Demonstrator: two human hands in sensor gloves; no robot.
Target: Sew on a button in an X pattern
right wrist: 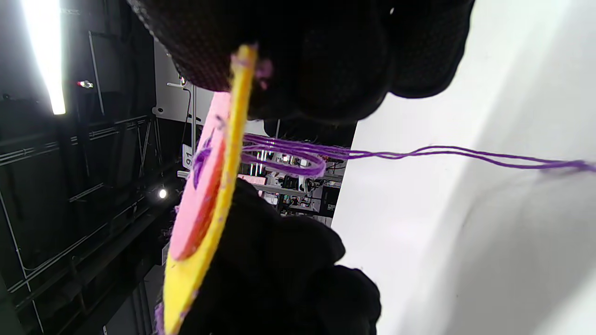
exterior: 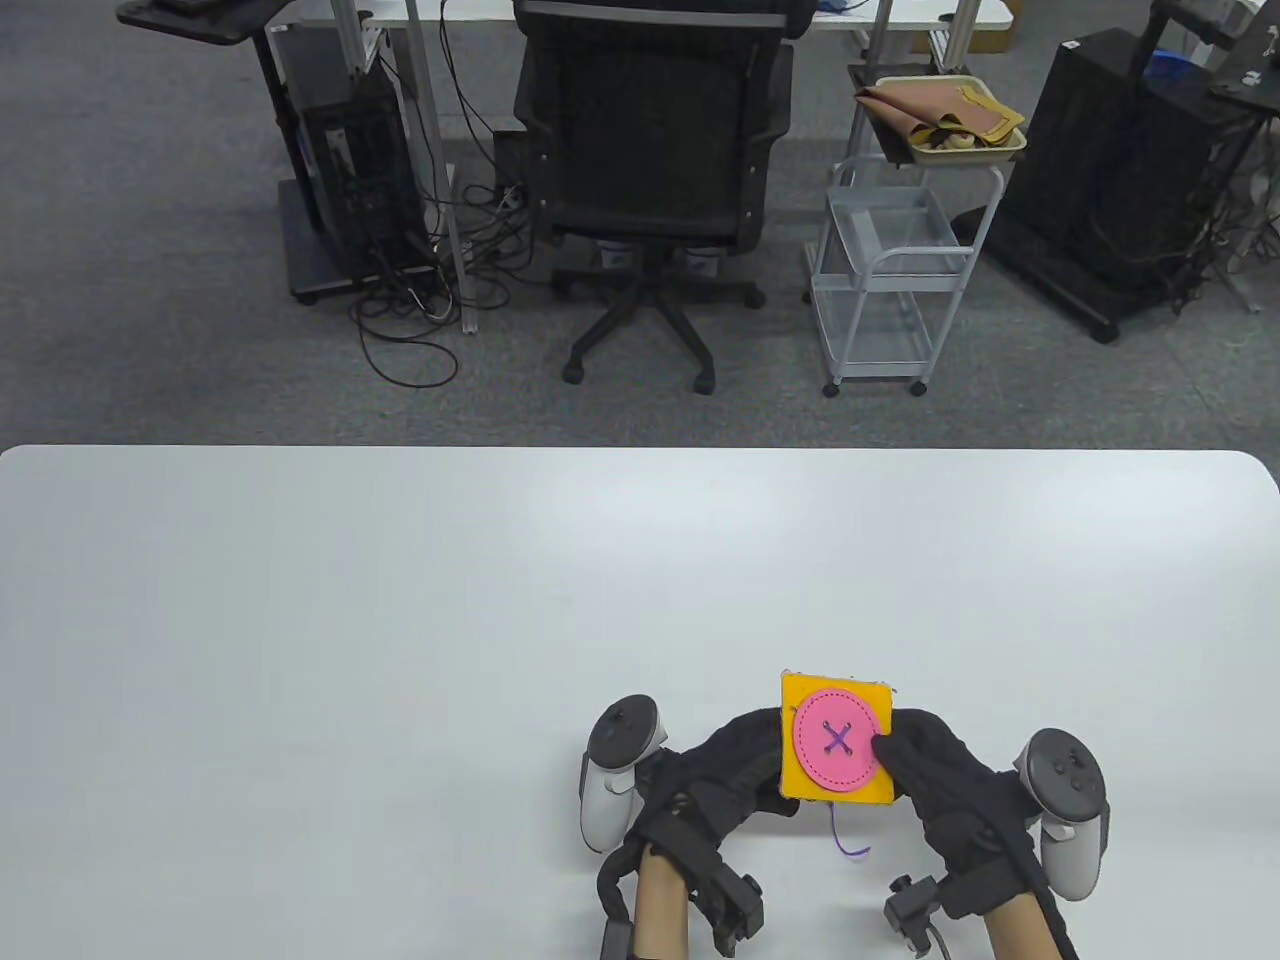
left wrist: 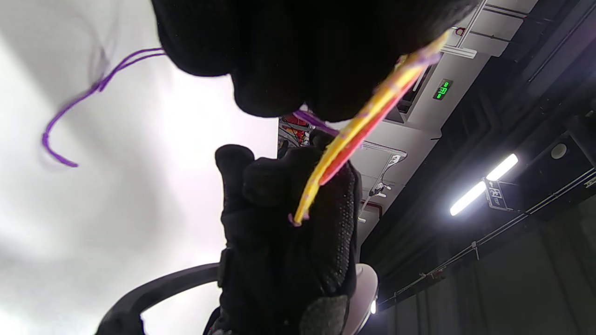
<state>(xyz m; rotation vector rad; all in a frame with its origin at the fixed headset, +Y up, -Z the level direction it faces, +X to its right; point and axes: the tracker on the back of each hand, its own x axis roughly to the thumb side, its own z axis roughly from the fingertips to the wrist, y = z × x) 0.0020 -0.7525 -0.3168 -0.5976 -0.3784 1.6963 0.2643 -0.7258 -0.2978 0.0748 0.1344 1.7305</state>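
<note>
Both my hands hold the felt square up off the table, near its front edge.

My left hand (exterior: 735, 770) grips the yellow felt square's (exterior: 800, 772) left edge, my right hand (exterior: 935, 775) its right, thumb on the round pink button (exterior: 842, 740). Purple thread (exterior: 848, 845) crosses it in an X and trails, thin and curling, onto the smooth white table (exterior: 400, 620).
</note>
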